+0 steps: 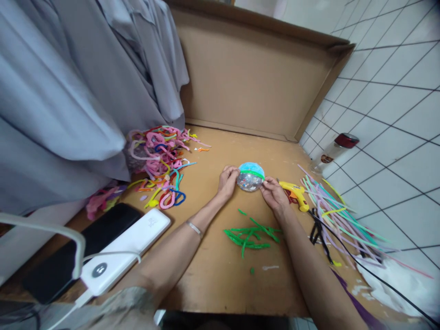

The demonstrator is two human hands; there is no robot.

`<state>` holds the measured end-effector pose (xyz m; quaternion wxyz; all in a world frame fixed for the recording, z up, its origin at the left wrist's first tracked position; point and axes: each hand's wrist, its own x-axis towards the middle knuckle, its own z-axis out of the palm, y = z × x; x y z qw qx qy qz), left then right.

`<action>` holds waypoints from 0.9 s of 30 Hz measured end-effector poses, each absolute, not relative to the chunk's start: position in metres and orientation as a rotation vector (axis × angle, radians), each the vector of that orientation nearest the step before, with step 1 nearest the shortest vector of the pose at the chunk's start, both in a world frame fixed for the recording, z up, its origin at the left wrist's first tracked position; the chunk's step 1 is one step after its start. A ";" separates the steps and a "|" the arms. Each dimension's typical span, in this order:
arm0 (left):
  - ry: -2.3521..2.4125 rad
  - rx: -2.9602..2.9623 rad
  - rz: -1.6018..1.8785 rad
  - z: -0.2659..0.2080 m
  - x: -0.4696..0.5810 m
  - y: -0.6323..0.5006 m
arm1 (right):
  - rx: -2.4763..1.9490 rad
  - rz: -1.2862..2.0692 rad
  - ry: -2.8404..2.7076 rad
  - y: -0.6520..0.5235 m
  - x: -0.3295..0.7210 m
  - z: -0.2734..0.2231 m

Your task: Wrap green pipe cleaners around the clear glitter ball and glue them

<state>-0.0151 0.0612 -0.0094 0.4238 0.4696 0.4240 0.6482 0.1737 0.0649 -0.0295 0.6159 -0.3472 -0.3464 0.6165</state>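
Between my two hands is a clear round ball (250, 180), its upper part covered in light blue strands with a green band below them. Small bits show through its clear lower half. My left hand (228, 179) grips the ball's left side with closed fingers. At the right edge, near the end of the green band, the fingers of my right hand (274, 192) pinch the ball. Several cut green pipe cleaner pieces (250, 236) lie on the table in front of the ball. A yellow glue gun (295, 195) rests just beyond my right hand.
Tangled, mostly pink pipe cleaners (158, 156) are heaped at the left, below hanging grey cloth (137, 59). A white power bank (127, 250) and a black phone-like slab (113, 224) lie front left. Straight pipe cleaners (330, 206), a bottle (333, 153) and tiled wall (388, 105) stand right; cardboard (247, 73) behind.
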 end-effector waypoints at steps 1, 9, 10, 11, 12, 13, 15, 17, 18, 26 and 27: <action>1.063 1.227 1.633 -0.008 -0.015 0.059 | -0.802 1.419 -0.798 0.065 0.173 -0.029; 1.148 1.264 1.662 -0.004 -0.008 0.056 | -0.824 1.388 -0.779 0.064 0.170 -0.027; 1.141 1.264 1.667 -0.004 -0.008 0.055 | -0.828 1.389 -0.773 0.064 0.170 -0.027; 1.136 1.267 1.670 -0.004 -0.008 0.055 | -0.832 1.391 -0.765 0.064 0.170 -0.027; 1.135 1.273 1.670 -0.003 -0.008 0.054 | -0.833 1.393 -0.758 0.064 0.171 -0.027; 1.136 1.281 1.667 -0.003 -0.008 0.054 | -0.832 1.395 -0.755 0.064 0.171 -0.027; 1.140 1.295 1.654 -0.002 -0.008 0.054 | -0.826 1.395 -0.762 0.064 0.172 -0.028; 1.143 1.302 1.645 -0.001 -0.009 0.054 | -0.820 1.397 -0.776 0.064 0.172 -0.029; 1.144 1.304 1.645 -0.001 -0.009 0.054 | -0.818 1.398 -0.779 0.065 0.172 -0.029; 1.095 1.264 1.648 -0.006 -0.010 0.058 | -0.810 1.397 -0.772 0.065 0.173 -0.030; 1.082 1.247 1.648 -0.007 -0.010 0.059 | -0.813 1.400 -0.771 0.065 0.173 -0.030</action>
